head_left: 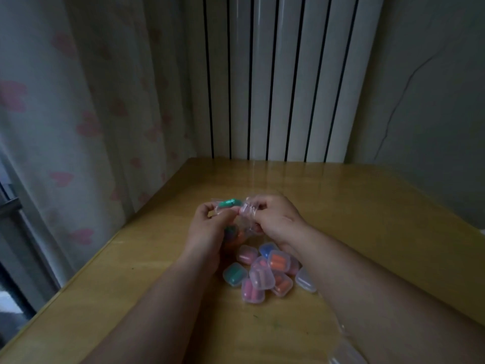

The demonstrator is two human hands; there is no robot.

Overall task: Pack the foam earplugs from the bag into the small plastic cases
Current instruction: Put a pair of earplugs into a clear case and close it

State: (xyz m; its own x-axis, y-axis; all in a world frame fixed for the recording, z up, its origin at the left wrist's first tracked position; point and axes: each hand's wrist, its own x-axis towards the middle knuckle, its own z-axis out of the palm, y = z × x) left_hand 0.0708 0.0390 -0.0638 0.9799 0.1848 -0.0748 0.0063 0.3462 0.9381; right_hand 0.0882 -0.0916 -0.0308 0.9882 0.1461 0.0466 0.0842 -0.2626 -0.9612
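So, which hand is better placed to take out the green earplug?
Probably the left hand: its fingertips hold the bag beside the green earplug; the right hand pinches it farther off.

The left grip (207, 227) and right grip (275, 219) both pinch the clear bag (245, 215), which fills the gap between them. Nearer the person than the grips, between the forearms, a heap of small plastic cases (258, 274) bars the way. Bare table (367, 219) lies open beyond and right of the right grip. Left of the left grip, a narrower strip ends at the curtain (78, 114). The radiator (275, 74) closes the far side.
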